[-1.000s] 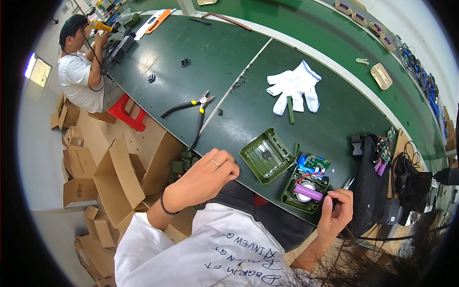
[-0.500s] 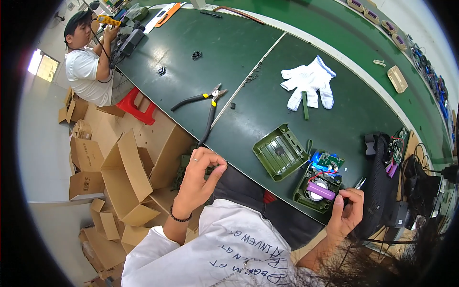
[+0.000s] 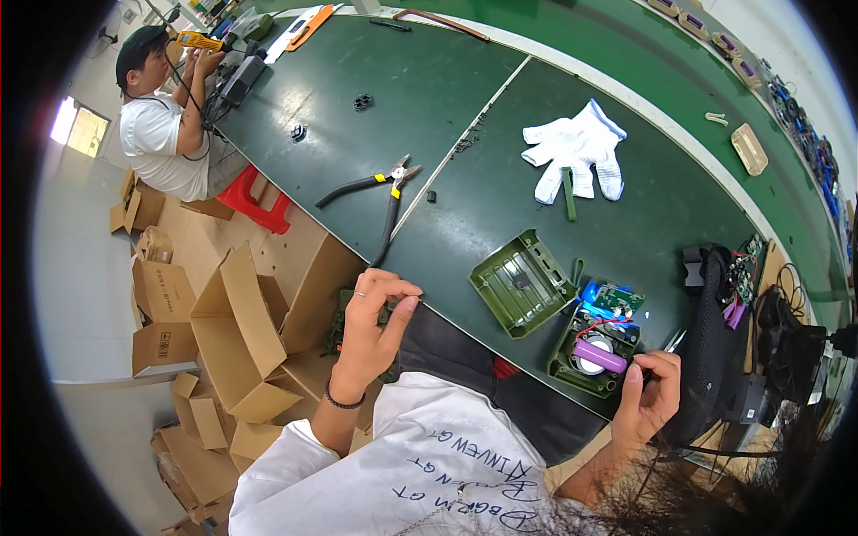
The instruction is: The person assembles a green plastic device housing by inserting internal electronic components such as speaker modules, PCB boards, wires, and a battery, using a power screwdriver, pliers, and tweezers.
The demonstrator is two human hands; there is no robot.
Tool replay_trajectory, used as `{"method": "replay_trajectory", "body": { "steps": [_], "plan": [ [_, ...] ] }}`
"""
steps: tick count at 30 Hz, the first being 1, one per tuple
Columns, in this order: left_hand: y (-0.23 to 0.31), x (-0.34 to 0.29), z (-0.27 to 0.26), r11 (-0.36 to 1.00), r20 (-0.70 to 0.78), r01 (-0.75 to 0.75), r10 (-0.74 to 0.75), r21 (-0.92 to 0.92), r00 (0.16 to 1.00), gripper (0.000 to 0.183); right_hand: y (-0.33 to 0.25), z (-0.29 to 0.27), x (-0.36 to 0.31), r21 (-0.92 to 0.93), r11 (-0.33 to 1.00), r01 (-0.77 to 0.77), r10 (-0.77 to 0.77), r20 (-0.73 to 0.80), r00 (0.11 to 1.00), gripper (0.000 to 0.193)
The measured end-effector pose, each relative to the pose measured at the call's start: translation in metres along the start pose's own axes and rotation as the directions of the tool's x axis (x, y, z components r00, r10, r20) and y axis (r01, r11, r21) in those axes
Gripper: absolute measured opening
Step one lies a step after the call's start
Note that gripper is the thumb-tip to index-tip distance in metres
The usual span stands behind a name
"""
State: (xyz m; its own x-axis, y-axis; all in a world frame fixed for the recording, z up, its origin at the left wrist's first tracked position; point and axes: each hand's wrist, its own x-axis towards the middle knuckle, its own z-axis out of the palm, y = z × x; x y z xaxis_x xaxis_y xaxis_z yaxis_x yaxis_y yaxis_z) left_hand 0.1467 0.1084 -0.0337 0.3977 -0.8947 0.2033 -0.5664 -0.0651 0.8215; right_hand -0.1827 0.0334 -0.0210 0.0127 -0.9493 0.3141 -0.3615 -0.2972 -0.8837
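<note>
My left hand (image 3: 380, 313) is raised at the table's near edge, thumb and forefinger closed in a pinch. Whatever it holds, if anything, is too small to make out. At the right, my right hand (image 3: 654, 397) has thumb and fingertips pressed together beside the end of a purple cylindrical battery (image 3: 600, 356); what is between them is hidden. This battery lies in an open green plastic housing (image 3: 561, 359), over a round silvery part. A green circuit board (image 3: 621, 299) with red wires sits at the housing's far side. Left of it rests a ribbed green housing half (image 3: 511, 299), inside up.
Black-handled cutting pliers (image 3: 393, 189) lie across the near edge, beside a small black part (image 3: 432, 196). Farther back is a white glove (image 3: 579, 154) with a green strap (image 3: 569, 195). Cardboard boxes (image 3: 234, 322) stand left; a co-worker (image 3: 165, 134) sits at the far left.
My left hand has shifted slightly up, its fingers still pinched. My right hand stays beside the battery. The table and its things appear slightly shifted in view.
</note>
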Motion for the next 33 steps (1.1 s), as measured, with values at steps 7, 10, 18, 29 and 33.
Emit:
{"method": "replay_trajectory", "body": {
  "steps": [7,10,18,29,33],
  "plan": [
    [-0.014,-0.002,0.007,0.977,0.005,-0.214,0.213,0.024,0.977,0.024,0.005,-0.006,-0.003,-0.006,1.0,0.005,-0.005,-0.029,1.0,0.014],
    [-0.03,-0.011,0.011,0.939,-0.158,-0.328,0.341,0.107,0.927,0.03,0.003,-0.003,-0.002,0.026,1.0,-0.009,0.009,-0.014,1.0,0.016],
    [-0.072,-0.027,0.033,0.877,-0.281,-0.38,0.459,0.293,0.843,0.041,0.004,0.002,0.001,0.033,0.999,0.03,-0.03,0.017,0.999,0.019],
    [-0.02,-0.029,0.03,0.898,-0.274,-0.421,0.441,0.131,0.855,0.04,0.001,-0.009,-0.003,-0.037,0.992,0.117,-0.116,0.022,0.993,0.042],
    [0.062,-0.01,0.046,0.875,0.139,-0.485,0.48,0.004,0.866,0.038,-0.005,0.0,-0.014,-0.14,0.974,0.177,-0.164,0.099,0.982,0.079]
  ]
}}
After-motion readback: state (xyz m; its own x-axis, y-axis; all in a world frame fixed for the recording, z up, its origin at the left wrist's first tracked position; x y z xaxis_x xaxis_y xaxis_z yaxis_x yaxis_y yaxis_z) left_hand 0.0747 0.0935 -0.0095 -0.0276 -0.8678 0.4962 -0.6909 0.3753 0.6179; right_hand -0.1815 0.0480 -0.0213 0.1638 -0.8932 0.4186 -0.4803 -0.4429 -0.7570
